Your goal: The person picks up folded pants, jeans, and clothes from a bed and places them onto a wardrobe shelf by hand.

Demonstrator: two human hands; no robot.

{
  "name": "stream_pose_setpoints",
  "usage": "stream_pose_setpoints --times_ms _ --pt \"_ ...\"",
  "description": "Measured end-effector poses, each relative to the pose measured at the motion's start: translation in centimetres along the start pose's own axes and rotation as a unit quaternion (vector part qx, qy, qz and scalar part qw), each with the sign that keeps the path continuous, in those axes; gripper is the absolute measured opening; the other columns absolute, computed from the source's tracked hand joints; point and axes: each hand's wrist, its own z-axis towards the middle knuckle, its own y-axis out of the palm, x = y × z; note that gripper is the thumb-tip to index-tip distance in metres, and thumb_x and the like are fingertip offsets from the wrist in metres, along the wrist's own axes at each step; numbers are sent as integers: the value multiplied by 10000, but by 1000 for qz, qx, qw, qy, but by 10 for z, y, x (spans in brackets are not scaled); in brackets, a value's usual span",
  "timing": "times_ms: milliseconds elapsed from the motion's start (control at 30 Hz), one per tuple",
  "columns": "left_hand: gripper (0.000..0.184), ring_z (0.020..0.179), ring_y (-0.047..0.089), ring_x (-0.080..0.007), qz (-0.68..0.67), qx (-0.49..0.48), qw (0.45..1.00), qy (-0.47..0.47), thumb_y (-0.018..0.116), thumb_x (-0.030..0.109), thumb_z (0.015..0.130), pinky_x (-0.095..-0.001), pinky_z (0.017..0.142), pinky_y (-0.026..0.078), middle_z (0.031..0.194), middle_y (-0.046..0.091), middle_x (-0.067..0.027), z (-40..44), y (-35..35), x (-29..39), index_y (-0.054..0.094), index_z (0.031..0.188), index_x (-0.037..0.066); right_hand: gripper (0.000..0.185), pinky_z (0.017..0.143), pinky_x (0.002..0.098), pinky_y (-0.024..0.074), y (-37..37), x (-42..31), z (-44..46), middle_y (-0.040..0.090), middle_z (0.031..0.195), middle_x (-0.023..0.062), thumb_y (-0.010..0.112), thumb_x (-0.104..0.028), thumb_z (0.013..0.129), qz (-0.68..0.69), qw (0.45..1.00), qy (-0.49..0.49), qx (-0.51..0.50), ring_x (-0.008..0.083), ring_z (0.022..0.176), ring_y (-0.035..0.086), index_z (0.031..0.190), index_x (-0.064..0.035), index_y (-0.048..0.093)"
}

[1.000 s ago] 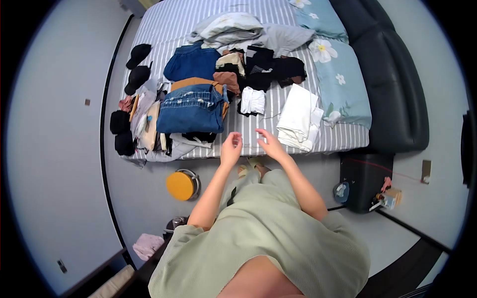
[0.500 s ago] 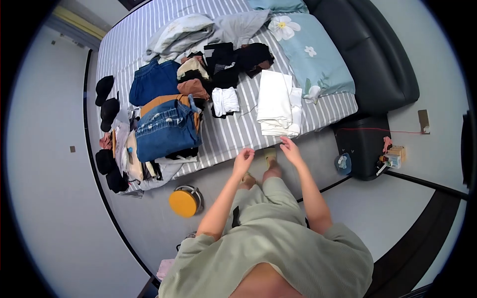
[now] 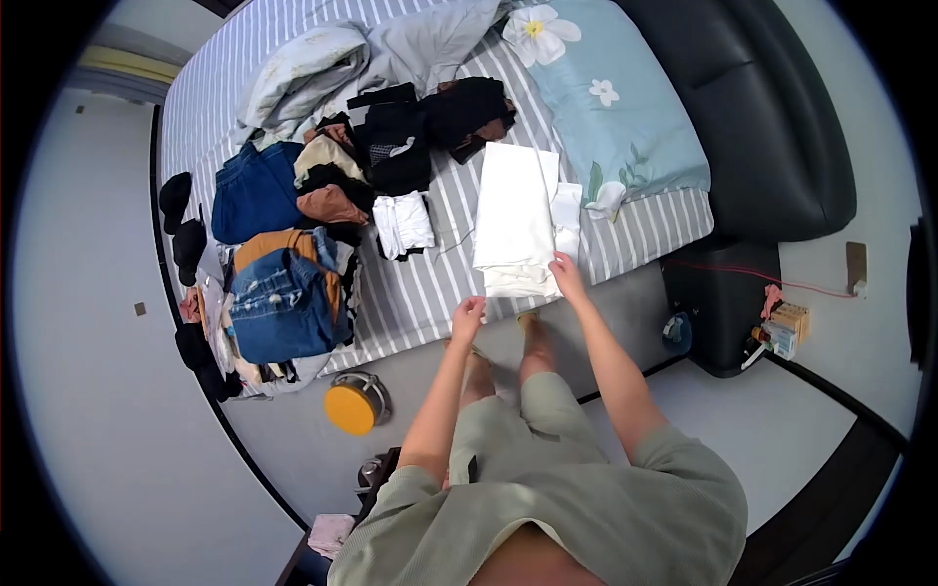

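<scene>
A folded white garment (image 3: 516, 220) lies on the striped bed, close to its front edge. My right hand (image 3: 566, 276) is at the garment's lower right side, with its fingers closed on the cloth edge. At the lower left corner is my left hand (image 3: 469, 314), its fingers curled together. Whether any cloth is pinched in the left fingertips is too small to tell. A smaller folded white piece (image 3: 403, 225) rests to the left, beside a pile of black clothes (image 3: 396, 146).
Folded jeans (image 3: 283, 308) top a stack at the bed's left, near dark blue denim (image 3: 256, 190) and black caplike items (image 3: 189, 249). A teal flowered pillow (image 3: 635, 117) lies right. A yellow-topped stool (image 3: 350, 408) stands on the floor by the bed.
My view has shifted, and I am closer to the bed. Both hands have come to the white garment's near end; the right now grips its side edge.
</scene>
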Motion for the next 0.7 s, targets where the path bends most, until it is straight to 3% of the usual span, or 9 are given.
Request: stream_pose_setpoints --times_ms 200,333,467,533,633,700 --pt "472 960 519 -212 -157 45 984 -74 573 264 815 -349 772 461 1117 490 -79 59 35 25 416 1213 67 482 785 307 444 -4 -4 77 600 969 144 613 -268 776 89 995 -3 -46 216 896 572 1137 24 483" --pt "643 1079 423 -297 -292 -2 945 -149 639 290 772 -421 848 433 1262 326 -116 94 47 19 313 1272 51 540 789 312 447 5 -25 101 594 999 149 660 -290 731 44 992 49 -104 218 912 569 1118 46 488" --pt "756 1103 367 -320 -333 55 915 -220 703 307 708 -475 851 413 1291 241 -123 96 61 30 273 1278 60 543 804 314 448 9 -55 94 591 1014 161 676 -319 709 82 986 119 -81 239 947 566 1080 45 519" --pt "757 1071 391 -312 -371 58 897 -233 709 324 703 -476 849 407 1260 277 -126 95 65 33 281 1266 57 547 809 314 448 19 -46 101 589 1024 167 690 -326 694 49 984 168 -33 242 967 562 1064 45 536" --pt "747 1009 428 -296 -466 66 844 -256 716 348 698 -461 848 402 1182 353 -125 96 73 27 306 1241 38 623 811 316 457 16 -42 111 533 1127 173 711 -323 685 -19 977 133 -168 242 985 554 1129 55 493" --pt "736 994 446 -287 -505 48 818 -272 716 359 700 -444 862 399 1135 402 -115 97 72 22 326 1226 22 604 798 318 462 23 -32 113 557 1083 167 711 -309 682 -115 986 48 -114 247 962 568 1117 55 504"
